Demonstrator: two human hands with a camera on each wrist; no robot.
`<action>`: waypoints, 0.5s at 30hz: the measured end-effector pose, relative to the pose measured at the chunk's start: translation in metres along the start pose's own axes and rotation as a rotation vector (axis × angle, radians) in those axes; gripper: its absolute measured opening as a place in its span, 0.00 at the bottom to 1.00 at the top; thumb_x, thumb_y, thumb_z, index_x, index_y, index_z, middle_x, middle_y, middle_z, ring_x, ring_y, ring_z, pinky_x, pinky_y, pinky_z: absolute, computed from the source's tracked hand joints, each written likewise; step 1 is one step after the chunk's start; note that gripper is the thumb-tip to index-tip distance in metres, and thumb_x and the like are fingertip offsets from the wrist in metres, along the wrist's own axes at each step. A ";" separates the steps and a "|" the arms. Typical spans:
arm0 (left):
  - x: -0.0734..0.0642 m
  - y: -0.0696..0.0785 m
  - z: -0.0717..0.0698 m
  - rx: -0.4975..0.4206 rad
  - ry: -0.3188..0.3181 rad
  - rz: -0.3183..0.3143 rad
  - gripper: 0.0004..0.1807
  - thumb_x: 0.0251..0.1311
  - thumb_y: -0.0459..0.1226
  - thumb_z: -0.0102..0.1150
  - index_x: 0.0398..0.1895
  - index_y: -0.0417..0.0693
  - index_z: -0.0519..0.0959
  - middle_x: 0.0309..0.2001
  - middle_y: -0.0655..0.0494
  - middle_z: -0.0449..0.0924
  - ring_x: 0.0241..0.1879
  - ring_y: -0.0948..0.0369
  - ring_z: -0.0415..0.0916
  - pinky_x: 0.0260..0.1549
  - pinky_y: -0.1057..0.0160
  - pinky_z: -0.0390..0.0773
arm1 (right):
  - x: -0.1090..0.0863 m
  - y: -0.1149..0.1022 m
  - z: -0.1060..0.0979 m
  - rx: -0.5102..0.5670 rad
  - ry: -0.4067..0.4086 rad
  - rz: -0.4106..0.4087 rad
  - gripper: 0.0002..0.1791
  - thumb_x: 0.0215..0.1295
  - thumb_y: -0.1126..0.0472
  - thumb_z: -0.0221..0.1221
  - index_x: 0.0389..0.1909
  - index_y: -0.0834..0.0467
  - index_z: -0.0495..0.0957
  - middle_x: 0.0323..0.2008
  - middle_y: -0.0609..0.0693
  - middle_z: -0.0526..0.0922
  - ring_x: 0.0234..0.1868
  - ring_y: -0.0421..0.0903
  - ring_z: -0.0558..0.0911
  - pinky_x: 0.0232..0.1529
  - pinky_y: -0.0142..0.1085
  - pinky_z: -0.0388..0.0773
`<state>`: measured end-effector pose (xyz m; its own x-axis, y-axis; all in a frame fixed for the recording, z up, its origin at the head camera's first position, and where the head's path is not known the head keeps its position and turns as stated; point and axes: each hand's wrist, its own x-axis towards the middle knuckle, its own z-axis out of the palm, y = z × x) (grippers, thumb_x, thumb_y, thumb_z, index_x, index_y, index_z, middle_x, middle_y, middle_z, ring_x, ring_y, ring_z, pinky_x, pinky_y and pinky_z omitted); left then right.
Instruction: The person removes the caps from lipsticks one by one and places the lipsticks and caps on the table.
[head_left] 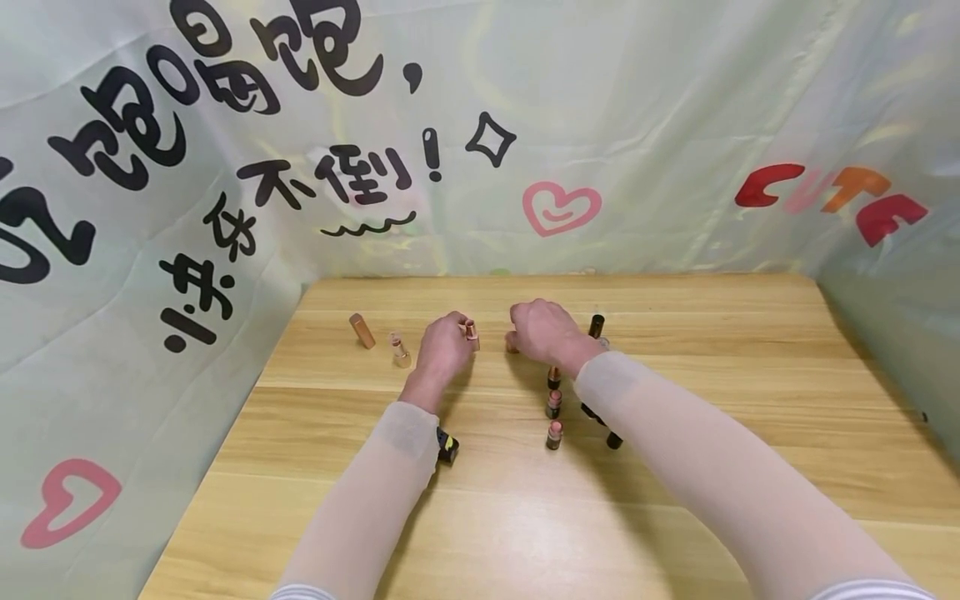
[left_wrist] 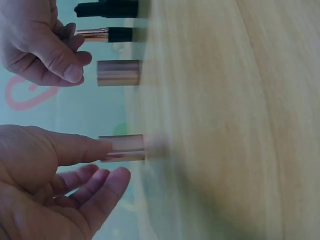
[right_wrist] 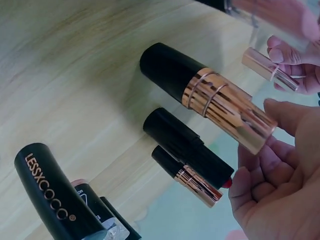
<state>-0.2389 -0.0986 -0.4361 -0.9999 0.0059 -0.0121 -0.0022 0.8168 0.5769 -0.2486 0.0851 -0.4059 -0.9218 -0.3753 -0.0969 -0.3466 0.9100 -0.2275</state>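
My left hand (head_left: 445, 343) pinches a small rose-gold lipstick tube (left_wrist: 127, 148) close to the tabletop. In the left wrist view its thumb lies along the tube, with the other fingers curled beside it. My right hand (head_left: 546, 330) hovers opposite, fingers loosely curled and nothing visible between them. A wider rose-gold tube (left_wrist: 118, 73) stands just beside its fingertips, apparently apart from them. In the right wrist view a black-and-gold lipstick (right_wrist: 205, 95) stands in front of that hand (right_wrist: 290, 165), partly covering it.
Left of my left hand stand a copper tube (head_left: 362, 331) and a rose-gold lipstick (head_left: 399, 352). A black item (head_left: 447, 447) lies by my left forearm. Several lipsticks (head_left: 553, 404) line up below my right hand, beside black tubes (head_left: 596, 325). Printed cloth (head_left: 637, 125) walls the table (head_left: 510, 517).
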 end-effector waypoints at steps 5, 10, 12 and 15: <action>-0.006 0.005 -0.006 -0.030 -0.002 -0.085 0.30 0.67 0.38 0.71 0.70 0.44 0.74 0.53 0.46 0.85 0.46 0.50 0.82 0.52 0.52 0.82 | -0.006 -0.001 -0.004 0.067 0.046 0.002 0.17 0.79 0.53 0.59 0.57 0.60 0.82 0.48 0.55 0.88 0.48 0.52 0.86 0.54 0.49 0.83; -0.019 0.008 -0.016 -0.037 0.076 -0.025 0.24 0.68 0.38 0.69 0.65 0.43 0.77 0.51 0.45 0.84 0.48 0.48 0.82 0.47 0.50 0.82 | -0.014 -0.004 -0.009 0.185 0.139 -0.001 0.16 0.79 0.54 0.58 0.57 0.60 0.84 0.48 0.55 0.87 0.46 0.51 0.86 0.52 0.48 0.83; -0.026 0.008 -0.022 -0.030 0.124 0.017 0.18 0.68 0.38 0.68 0.59 0.44 0.81 0.49 0.47 0.84 0.45 0.48 0.82 0.43 0.50 0.82 | -0.017 -0.005 -0.010 0.247 0.177 -0.002 0.13 0.79 0.55 0.58 0.51 0.58 0.85 0.42 0.52 0.87 0.40 0.49 0.85 0.47 0.46 0.83; -0.036 0.005 -0.032 -0.021 0.205 0.065 0.09 0.71 0.39 0.65 0.49 0.47 0.85 0.45 0.49 0.84 0.42 0.49 0.81 0.39 0.50 0.81 | -0.022 -0.008 -0.011 0.320 0.230 0.001 0.10 0.79 0.57 0.58 0.43 0.56 0.86 0.35 0.48 0.87 0.33 0.46 0.82 0.40 0.43 0.81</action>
<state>-0.2034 -0.1131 -0.4061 -0.9798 -0.0606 0.1906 0.0645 0.8064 0.5878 -0.2279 0.0881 -0.3916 -0.9495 -0.2924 0.1141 -0.3077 0.7956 -0.5218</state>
